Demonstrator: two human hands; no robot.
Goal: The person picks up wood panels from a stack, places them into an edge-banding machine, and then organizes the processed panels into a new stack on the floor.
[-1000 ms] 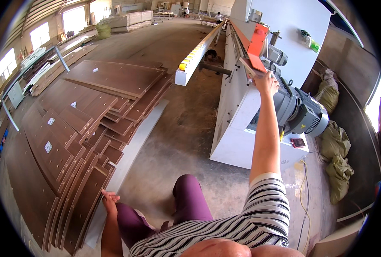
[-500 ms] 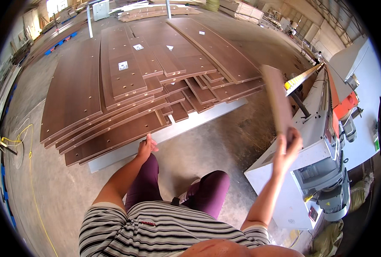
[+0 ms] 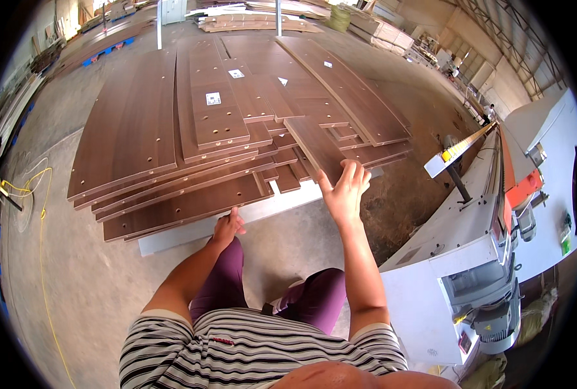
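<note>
My right hand (image 3: 345, 191) grips the near end of a narrow brown board (image 3: 315, 144), thumb on one side and fingers over the other. The board's far end lies over the right-middle part of a broad stack of brown panels (image 3: 123, 123). Several panels have drilled holes along their edges, and a few bear white labels (image 3: 213, 98). My left hand (image 3: 228, 225) is just in front of the stack's lowest front panel (image 3: 191, 209), fingers apart and holding nothing. Whether its fingertips touch that panel's edge, I cannot tell.
Under the stack runs a pale support board (image 3: 282, 206). To my right stands a white machine (image 3: 424, 279) with an orange guard (image 3: 525, 189), a motor (image 3: 496, 318) and a yellow measuring rail (image 3: 463, 146). A yellow cable (image 3: 43, 259) crosses the floor at left.
My right hand has swung the narrow board left, from beside the machine to over the stack. My left hand stays near the stack's front edge. The view has shifted slightly.
</note>
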